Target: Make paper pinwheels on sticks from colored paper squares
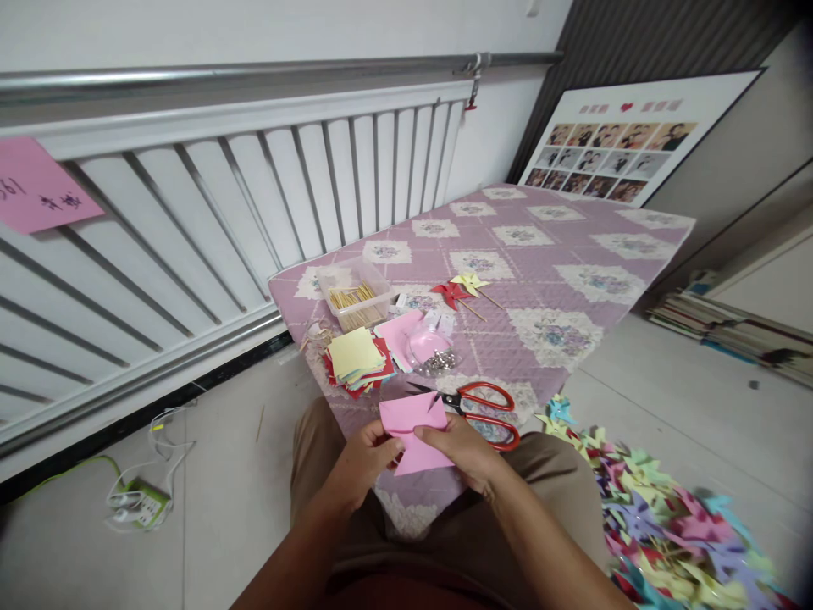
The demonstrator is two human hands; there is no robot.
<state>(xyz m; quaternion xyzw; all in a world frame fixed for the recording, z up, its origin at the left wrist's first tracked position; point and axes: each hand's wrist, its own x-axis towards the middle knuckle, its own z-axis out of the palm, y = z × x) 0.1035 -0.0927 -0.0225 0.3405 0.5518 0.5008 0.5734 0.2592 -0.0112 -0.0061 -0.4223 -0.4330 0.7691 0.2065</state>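
A pink paper square [416,413], with slits running in from its corners, is held between both hands above the table's near edge. My left hand [363,462] pinches its left side. From the right, my right hand [465,449] grips it with the thumb on top. Scissors with red handles [489,413] lie just beyond my right hand, blades pointing left. Behind the paper are a stack of coloured squares [356,356], yellow on top, and a clear container of small metal pieces [438,360] beside pink paper [400,335].
A plastic box of wooden sticks [356,296] stands on the flowered tablecloth [533,237]. Red [452,294] and yellow [471,283] pinwheels lie farther back. Many pinwheels [673,517] are piled at the lower right. A radiator [254,186] lines the left; a power strip [146,504] lies on the floor.
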